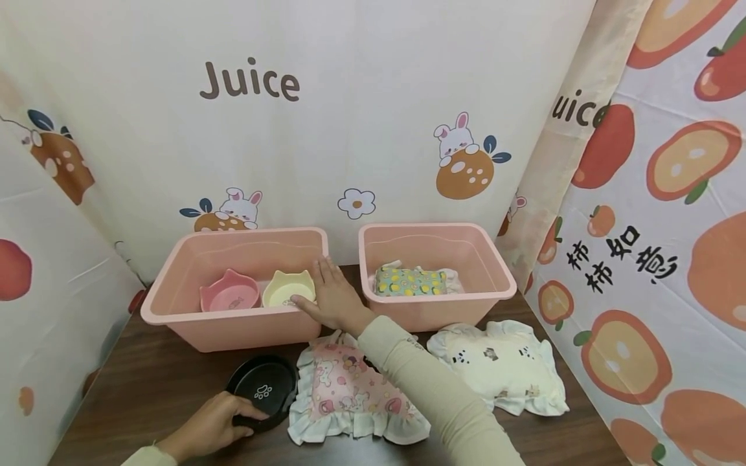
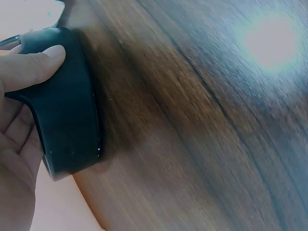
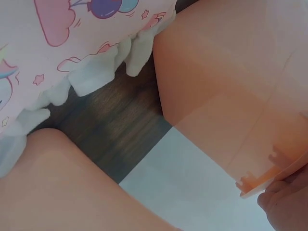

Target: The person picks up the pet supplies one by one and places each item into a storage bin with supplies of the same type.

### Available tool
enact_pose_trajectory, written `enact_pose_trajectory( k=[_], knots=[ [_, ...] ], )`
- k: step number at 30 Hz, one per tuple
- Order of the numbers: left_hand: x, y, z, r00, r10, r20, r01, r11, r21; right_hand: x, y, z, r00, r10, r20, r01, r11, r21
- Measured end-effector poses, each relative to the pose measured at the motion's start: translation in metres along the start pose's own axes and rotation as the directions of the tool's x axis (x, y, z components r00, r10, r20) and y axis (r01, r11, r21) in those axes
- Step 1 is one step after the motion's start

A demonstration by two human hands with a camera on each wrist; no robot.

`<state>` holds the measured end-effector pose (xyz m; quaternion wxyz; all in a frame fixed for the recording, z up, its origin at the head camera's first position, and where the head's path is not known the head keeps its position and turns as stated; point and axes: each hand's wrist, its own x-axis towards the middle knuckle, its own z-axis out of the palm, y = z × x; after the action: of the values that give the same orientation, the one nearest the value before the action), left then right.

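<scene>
A black pet bowl (image 1: 269, 386) with a white paw print rests near the table's front left. My left hand (image 1: 211, 424) grips its near rim. In the left wrist view, the thumb (image 2: 36, 70) presses the bowl's dark wall (image 2: 70, 110). My right hand (image 1: 337, 299) lies at the right front corner of the left pink bin (image 1: 245, 327), fingers straight along the rim and thumb over the inner side. Inside that bin sit a pink cat-eared bowl (image 1: 230, 292) and a pale yellow one (image 1: 288, 291), the latter beside my right thumb.
The right pink bin (image 1: 431, 314) holds a small lemon-print cushion (image 1: 408, 281). In front lie a pink ruffled cushion (image 1: 344, 388), partly under my right forearm, and a cream ruffled cushion (image 1: 498, 362). Printed curtains (image 1: 373, 97) enclose the dark wooden table (image 1: 169, 375).
</scene>
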<state>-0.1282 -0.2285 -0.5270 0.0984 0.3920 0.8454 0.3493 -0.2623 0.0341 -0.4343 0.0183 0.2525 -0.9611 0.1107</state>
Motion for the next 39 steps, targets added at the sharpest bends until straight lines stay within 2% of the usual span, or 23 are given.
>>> enact_pose_trajectory(
  k=[5, 10, 15, 19, 23, 27, 33, 39],
  knots=[
    [-0.002, 0.006, -0.001, 0.998, 0.017, -0.055, -0.017, 1.0, -0.006, 0.001, 0.0, 0.0, 1.0, 0.0, 0.003, 0.001, 1.0, -0.027],
    [-0.002, 0.011, -0.001, 0.995, -0.017, -0.1, 0.011, 0.998, -0.062, 0.001, -0.002, -0.003, 1.0, 0.0, 0.011, 0.001, 0.998, -0.068],
    [-0.001, 0.018, -0.004, 0.98, -0.023, -0.197, 0.008, 0.997, -0.076, 0.002, -0.004, -0.008, 0.999, 0.0, 0.035, 0.004, 0.996, -0.09],
    [-0.001, 0.024, -0.008, 0.967, -0.073, -0.243, 0.054, 0.995, -0.084, 0.003, -0.004, -0.012, 0.997, 0.003, 0.074, 0.002, 0.998, -0.064],
    [-0.002, 0.029, -0.013, 0.96, -0.152, -0.236, 0.123, 0.984, -0.132, 0.003, -0.002, -0.015, 0.993, 0.006, 0.114, -0.003, 1.0, -0.026],
    [-0.002, 0.034, -0.017, 0.954, -0.218, -0.205, 0.177, 0.963, -0.202, 0.003, -0.002, -0.017, 0.992, -0.012, 0.125, 0.019, 0.998, -0.053],
    [-0.003, 0.045, -0.021, 0.943, -0.28, -0.18, 0.216, 0.926, -0.31, 0.005, 0.001, -0.018, 0.99, -0.033, 0.139, 0.046, 0.995, -0.091],
    [-0.007, 0.057, -0.03, 0.922, -0.338, -0.188, 0.266, 0.907, -0.326, 0.004, 0.005, -0.021, 0.986, -0.049, 0.162, 0.068, 0.991, -0.117]
  ],
)
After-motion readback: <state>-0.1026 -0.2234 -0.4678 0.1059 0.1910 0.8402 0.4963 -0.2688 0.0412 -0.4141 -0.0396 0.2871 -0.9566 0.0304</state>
